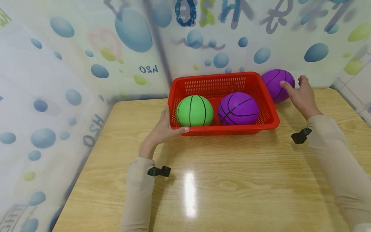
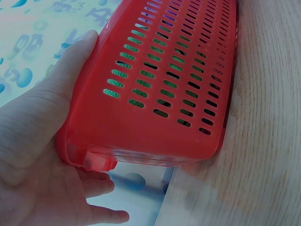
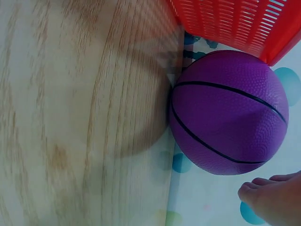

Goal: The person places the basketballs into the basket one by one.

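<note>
Left hand (image 1: 162, 130) has hold of the red basket (image 1: 226, 129) at its near left corner: thumb over the front rim, fingers against the left end. Left wrist view backs that up, with the rim sitting between thumb and fingers and two fingertips poking out past the end wall.

Basket is upright on the wood-grain table (image 1: 232, 180), near the back edge, long side facing the person. Two balls in it: green ball (image 1: 195, 111) at the left, purple ball (image 1: 240, 108) at the right, both with black seam lines. Green shows through the wall slots in the left wrist view.

Second purple ball (image 1: 273, 80) is outside, just right of the basket's back right corner, by the patterned wall (image 1: 185, 61). Right hand (image 1: 302, 98) is at that ball's right side, not gripping it: thumb toward the ball, fingers spread and bent. Thumb overlaps the ball in the head view but is out of the right wrist view, so can't tell if it's touching; the fingertips visible there are clear of the ball

Both arms in beige sleeves (image 1: 139, 199), black wrist camera (image 1: 159, 171) on the left one, matching black unit (image 1: 301, 135) on the right
</note>
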A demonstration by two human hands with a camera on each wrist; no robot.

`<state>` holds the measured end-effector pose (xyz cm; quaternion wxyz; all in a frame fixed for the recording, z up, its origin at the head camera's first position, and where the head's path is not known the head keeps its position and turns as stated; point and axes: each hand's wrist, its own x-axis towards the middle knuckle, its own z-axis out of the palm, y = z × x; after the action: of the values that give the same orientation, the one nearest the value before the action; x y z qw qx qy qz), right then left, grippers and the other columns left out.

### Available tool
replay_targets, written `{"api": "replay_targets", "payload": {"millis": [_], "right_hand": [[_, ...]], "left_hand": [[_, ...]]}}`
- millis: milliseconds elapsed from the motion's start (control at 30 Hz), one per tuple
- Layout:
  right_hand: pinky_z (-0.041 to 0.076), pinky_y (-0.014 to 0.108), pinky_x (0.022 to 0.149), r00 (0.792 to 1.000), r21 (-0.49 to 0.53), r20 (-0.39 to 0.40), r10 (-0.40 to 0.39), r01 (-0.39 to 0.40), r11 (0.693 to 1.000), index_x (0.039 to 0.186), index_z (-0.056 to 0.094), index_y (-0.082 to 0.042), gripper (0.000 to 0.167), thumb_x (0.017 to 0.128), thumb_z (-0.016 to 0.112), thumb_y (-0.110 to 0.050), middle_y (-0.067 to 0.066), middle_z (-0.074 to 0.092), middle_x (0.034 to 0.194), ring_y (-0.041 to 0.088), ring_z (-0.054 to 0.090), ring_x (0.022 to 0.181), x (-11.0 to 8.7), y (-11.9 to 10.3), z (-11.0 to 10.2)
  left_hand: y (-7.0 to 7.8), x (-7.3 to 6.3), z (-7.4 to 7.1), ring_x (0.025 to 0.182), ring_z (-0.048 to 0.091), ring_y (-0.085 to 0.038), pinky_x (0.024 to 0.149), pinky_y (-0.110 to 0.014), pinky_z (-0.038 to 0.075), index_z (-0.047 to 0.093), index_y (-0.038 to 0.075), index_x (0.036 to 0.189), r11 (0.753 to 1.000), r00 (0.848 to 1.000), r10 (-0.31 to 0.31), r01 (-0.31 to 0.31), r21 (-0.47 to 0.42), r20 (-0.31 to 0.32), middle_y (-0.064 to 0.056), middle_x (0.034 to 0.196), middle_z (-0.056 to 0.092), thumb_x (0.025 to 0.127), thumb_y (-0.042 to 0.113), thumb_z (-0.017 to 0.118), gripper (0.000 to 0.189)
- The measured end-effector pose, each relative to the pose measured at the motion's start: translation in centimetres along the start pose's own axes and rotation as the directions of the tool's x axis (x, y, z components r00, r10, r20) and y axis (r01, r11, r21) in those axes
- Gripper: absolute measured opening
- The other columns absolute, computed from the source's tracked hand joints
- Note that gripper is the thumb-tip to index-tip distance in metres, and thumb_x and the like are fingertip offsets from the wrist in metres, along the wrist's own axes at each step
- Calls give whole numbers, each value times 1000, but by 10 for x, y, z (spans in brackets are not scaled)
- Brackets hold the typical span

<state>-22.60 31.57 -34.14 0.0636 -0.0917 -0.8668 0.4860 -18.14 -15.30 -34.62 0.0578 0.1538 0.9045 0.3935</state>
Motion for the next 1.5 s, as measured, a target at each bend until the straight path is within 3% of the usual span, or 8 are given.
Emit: {"api": "replay_targets", "payload": {"millis": [500,733,1100,1500], "right_hand": [[17,56,104,1000,23,-26,7,-7,1000,147,-3,2,94,89,45,-55,24,2,151,40,12,136,13,5,9],[25,56,102,999,17,-29,34,-34,999,147,-5,-1,96,88,46,-56,25,6,151,43,19,133,17,2,13],[25,56,102,998,9,-27,50,-50,999,146,-12,-2,103,85,48,-60,24,3,151,42,15,135,27,-2,17],[23,58,102,996,-32,-20,82,-83,996,144,-15,1,107,84,46,-63,28,2,149,45,13,134,31,2,22]], "left_hand": [[0,-1,0,138,10,-20,106,-48,24,-12,16,149,1000,1000,11,-11,1,-2,-6,154,-1,69,55,75,123],[0,2,2,133,19,-18,102,-48,30,-4,19,150,997,997,72,-73,-24,-34,-6,151,13,69,50,77,119],[-1,1,1,135,18,-21,103,-48,28,-7,18,150,999,998,54,-54,1,-27,-8,152,9,69,51,77,121],[0,1,2,134,19,-17,102,-47,29,-4,18,150,997,997,72,-73,-13,-38,-6,151,12,69,48,78,118]]}}
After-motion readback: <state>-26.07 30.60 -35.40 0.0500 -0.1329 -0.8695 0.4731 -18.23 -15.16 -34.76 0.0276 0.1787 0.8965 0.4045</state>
